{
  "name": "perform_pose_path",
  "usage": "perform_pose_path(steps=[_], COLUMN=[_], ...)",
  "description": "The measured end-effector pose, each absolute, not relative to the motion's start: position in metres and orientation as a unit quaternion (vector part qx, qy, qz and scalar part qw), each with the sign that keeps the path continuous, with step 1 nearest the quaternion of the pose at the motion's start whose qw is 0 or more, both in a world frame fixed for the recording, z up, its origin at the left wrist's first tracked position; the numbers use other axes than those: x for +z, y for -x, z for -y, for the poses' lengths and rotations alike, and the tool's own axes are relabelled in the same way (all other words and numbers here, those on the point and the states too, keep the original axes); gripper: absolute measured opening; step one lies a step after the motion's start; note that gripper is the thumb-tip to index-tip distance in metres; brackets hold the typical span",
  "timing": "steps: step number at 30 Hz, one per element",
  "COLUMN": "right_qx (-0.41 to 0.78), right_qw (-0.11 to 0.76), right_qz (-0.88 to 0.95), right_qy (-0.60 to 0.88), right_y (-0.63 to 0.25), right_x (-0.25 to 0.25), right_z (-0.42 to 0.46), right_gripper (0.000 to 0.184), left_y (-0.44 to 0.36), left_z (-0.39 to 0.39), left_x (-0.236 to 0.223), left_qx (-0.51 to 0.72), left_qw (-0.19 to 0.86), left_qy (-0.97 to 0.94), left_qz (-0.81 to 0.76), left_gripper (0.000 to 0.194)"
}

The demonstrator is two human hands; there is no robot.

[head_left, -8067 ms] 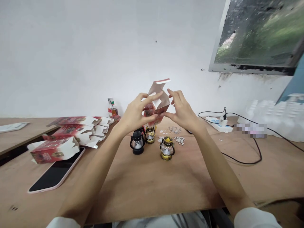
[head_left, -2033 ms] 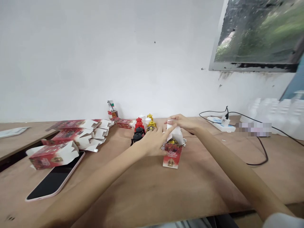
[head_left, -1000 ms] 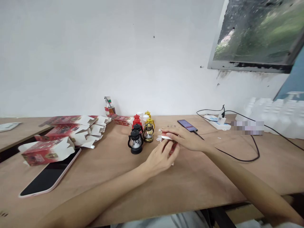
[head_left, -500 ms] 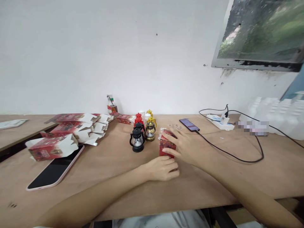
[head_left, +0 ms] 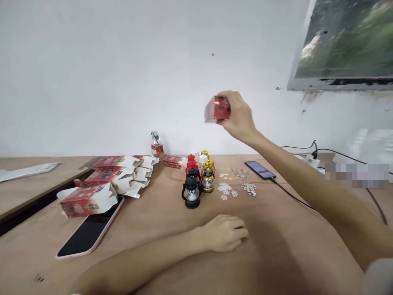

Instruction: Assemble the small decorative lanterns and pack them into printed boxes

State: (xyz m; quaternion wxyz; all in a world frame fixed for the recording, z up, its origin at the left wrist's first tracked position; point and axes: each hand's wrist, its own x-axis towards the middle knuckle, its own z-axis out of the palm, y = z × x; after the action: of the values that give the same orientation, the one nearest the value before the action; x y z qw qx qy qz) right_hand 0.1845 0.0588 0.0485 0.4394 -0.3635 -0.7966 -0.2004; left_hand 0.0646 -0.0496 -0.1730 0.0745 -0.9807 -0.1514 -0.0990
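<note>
Up in front of the wall, my right hand (head_left: 241, 116) grips a small red printed box (head_left: 218, 108), its flaps folded in and its outline slightly blurred. My left hand (head_left: 225, 233) rests on the table with curled fingers, and nothing shows in it. Ahead of that hand stand several miniature lanterns: a black lantern (head_left: 192, 193) in front, a gold lantern (head_left: 208, 180) beside it, red lanterns (head_left: 190, 161) and white ones behind. Right of them lie white plastic pieces (head_left: 225, 188), a pile of button cells (head_left: 248, 188) and small metal wire parts (head_left: 240, 174).
Several unfilled red boxes (head_left: 89, 200) with raised flaps lie at the left, partly over a pink-edged phone (head_left: 90, 229). Another box (head_left: 172, 160) lies near the wall beside a small bottle (head_left: 156, 145). A cabled phone (head_left: 260, 170) and a power strip are at the right.
The lantern seen on the table is now inside the box, whose top has been closed. My right hand has lifted the box toward the wall; my left hand has let go of it.
</note>
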Motion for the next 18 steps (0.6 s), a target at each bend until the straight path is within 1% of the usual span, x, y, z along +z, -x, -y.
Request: perform_pose_path(steps=[3,7,10,14,16,18], right_qx=[-0.168,-0.078,-0.041,-0.050,-0.075,-0.097], right_qw=[0.393,0.274,0.212,0.121,0.066,0.034], right_qz=[0.818,0.860,0.857,0.879,0.890,0.887], right_qy=[0.384,0.423,0.467,0.458,0.445,0.451], right_y=[-0.132,-0.071,-0.038,-0.013,-0.008,-0.006], right_x=[0.044,0.001,-0.031,-0.047,-0.047,-0.047], right_z=[-0.129,-0.211,-0.252,-0.287,-0.295,-0.296], right_gripper=[0.069,0.075,0.077,0.081,0.079,0.075], left_y=[-0.063,-0.062,-0.064,-0.068,-0.070,-0.071], left_z=[0.050,0.052,0.053,0.052,0.051,0.049], left_x=[-0.173,-0.177,-0.184,-0.196,-0.199,-0.201], left_qx=[-0.098,-0.115,-0.146,-0.199,-0.208,-0.202], left_qw=[0.048,0.025,0.006,-0.004,-0.002,0.001], left_qy=[0.983,0.983,0.980,0.971,0.969,0.970], left_qz=[0.146,0.138,0.134,0.132,0.136,0.132], left_gripper=[0.013,0.014,0.016,0.016,0.016,0.018])
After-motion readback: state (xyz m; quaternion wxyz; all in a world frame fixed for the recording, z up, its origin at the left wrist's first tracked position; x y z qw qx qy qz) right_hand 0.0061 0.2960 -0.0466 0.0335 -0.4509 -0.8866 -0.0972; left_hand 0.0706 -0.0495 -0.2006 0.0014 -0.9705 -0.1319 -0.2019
